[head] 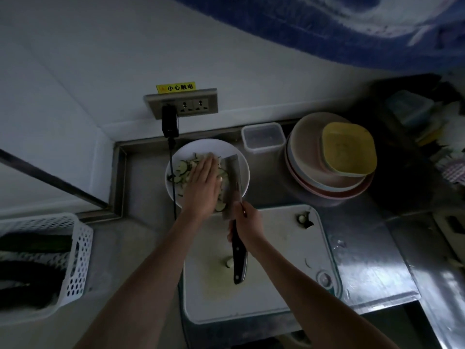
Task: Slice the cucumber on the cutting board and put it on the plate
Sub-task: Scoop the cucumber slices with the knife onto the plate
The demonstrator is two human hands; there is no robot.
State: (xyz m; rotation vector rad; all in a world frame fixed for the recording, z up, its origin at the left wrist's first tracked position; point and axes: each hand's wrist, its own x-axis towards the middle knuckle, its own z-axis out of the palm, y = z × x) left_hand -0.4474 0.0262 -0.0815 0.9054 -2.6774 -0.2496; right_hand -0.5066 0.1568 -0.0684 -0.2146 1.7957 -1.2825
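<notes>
Over white plate [240, 157], left hand [202, 182] hides cucumber slices [182, 170], cleaver [232, 182] blurred

Dim, soft focus, wide-angle bending at edges

Two bare forearms, no sleeves in view. Left hand [202, 183] and right hand [247, 224] bare: no gloves, rings, watch or wristband visible. Dim light; finer detail not discernible.
</notes>
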